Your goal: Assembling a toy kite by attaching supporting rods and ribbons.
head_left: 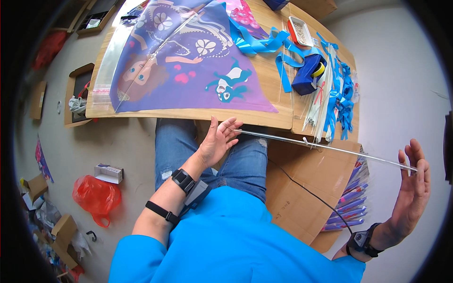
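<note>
A long, thin, pale rod (pixel 347 152) stretches between my hands in front of the table edge. Small white fittings sit on it, one partway along and another close to my right hand. My right hand (pixel 415 186) holds the rod's right end between thumb and fingers. At the other end, the rod meets the fingertips of my left hand (pixel 214 144). That hand is palm up, its fingers loosely spread and the thumb standing apart. Beyond it, a purple triangular kite sail (pixel 184 61) with cartoon prints lies on the wooden table (pixel 198 118).
Blue ribbons (pixel 259 45), a blue tape dispenser (pixel 306 78), bundled white sticks (pixel 317 111) and a small white tray (pixel 302 29) occupy the table's right side. A cardboard box (pixel 306 188) with packed purple items (pixel 349 200) stands below. A red bag (pixel 96 195) lies on the floor.
</note>
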Motion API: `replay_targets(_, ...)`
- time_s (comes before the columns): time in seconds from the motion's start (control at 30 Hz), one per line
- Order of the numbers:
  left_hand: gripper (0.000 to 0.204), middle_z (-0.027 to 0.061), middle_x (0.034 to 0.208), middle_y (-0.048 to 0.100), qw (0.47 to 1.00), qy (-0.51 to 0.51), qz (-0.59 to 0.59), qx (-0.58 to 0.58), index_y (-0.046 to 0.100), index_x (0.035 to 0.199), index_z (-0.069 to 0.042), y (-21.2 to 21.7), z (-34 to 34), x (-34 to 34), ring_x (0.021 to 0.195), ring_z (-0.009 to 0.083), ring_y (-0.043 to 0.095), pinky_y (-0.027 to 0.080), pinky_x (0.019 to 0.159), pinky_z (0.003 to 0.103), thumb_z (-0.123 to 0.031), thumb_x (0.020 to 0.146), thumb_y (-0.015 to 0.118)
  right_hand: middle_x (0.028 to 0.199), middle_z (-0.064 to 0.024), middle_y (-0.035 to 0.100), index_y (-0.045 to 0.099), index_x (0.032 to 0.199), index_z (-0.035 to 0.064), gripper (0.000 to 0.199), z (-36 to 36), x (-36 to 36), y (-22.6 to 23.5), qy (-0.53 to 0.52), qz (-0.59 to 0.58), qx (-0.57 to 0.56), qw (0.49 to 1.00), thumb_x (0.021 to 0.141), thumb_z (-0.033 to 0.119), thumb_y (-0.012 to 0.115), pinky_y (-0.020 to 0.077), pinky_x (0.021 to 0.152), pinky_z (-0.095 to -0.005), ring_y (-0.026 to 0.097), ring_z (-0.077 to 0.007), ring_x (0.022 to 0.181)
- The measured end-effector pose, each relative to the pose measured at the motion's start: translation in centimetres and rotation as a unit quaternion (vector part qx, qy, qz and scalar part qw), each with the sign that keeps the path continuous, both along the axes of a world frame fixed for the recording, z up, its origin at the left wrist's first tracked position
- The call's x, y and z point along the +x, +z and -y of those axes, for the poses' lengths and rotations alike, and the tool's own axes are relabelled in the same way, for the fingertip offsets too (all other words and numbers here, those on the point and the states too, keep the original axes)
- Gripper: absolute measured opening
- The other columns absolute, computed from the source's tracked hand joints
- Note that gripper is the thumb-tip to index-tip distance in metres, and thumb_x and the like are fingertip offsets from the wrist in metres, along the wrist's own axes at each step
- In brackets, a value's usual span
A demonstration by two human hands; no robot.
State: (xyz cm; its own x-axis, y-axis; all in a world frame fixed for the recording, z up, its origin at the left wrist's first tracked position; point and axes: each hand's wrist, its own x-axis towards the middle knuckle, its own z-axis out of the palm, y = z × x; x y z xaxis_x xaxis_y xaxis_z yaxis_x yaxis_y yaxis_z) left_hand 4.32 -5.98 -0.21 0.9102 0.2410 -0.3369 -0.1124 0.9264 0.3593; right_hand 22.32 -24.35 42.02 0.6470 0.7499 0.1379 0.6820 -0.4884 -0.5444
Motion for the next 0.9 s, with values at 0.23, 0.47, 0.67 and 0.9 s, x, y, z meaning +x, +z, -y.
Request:
replay_targets(0.23,0.072,0.0087,0.120,0.056,0.985,-0.045,0.115,-0.118,0.047,0.132,-0.006,-0.2,0.4,-1.4,0.117,0.0216,0.051,0.041,0.103,0.039,-0.065,0.089,0.048,0.139,-0.0200,0.045,0.057,0.106,0.0113,0.032,1.5,0.5,-0.7,-0.026,-0.010,-0.003,1.000,0.092,0.038,0.048,0.0301,0.111,-0.0526,0.041,-0.0298,0.133)
replay_targets(0.47,0.057,0.0070,0.128,0.050,0.999,-0.038,0.035,-0.014,0.044,0.134,-0.007,0.3,0.7,-0.9,0.115,0.0192,0.051,0.042,0.100,0.036,-0.037,0.090,0.064,0.137,-0.0185,0.048,0.057,0.104,0.0102,0.032,2.3,0.5,-1.6,-0.065,-0.056,0.035,0.996,0.091,0.038,0.052,0.0316,0.109,-0.0474,0.045,-0.0250,0.128)
replay_targets(0.67,0.083,0.0076,0.149,0.028,0.996,-0.026,-0.040,0.078,0.016,0.149,-0.006,1.5,0.9,2.5,0.127,0.0189,0.040,0.035,0.103,0.034,-0.029,0.088,0.067,0.134,-0.0185,0.050,0.055,0.099,0.0086,0.027,2.8,-0.5,-1.1,-0.099,-0.047,0.055,0.992,0.090,0.034,0.052,0.0335,0.107,-0.0448,0.048,-0.0235,0.123)
replay_targets(0.9,0.086,0.0063,0.148,0.031,0.994,-0.044,0.045,0.085,0.014,0.151,-0.011,3.0,0.1,7.6,0.127,0.0177,0.040,0.035,0.104,0.036,-0.020,0.086,0.069,0.131,-0.0230,0.048,0.051,0.095,0.0057,0.025,4.3,-1.4,-0.4,-0.099,-0.085,0.095,0.987,0.091,0.030,0.051,0.0367,0.106,-0.0452,0.049,-0.0257,0.121)
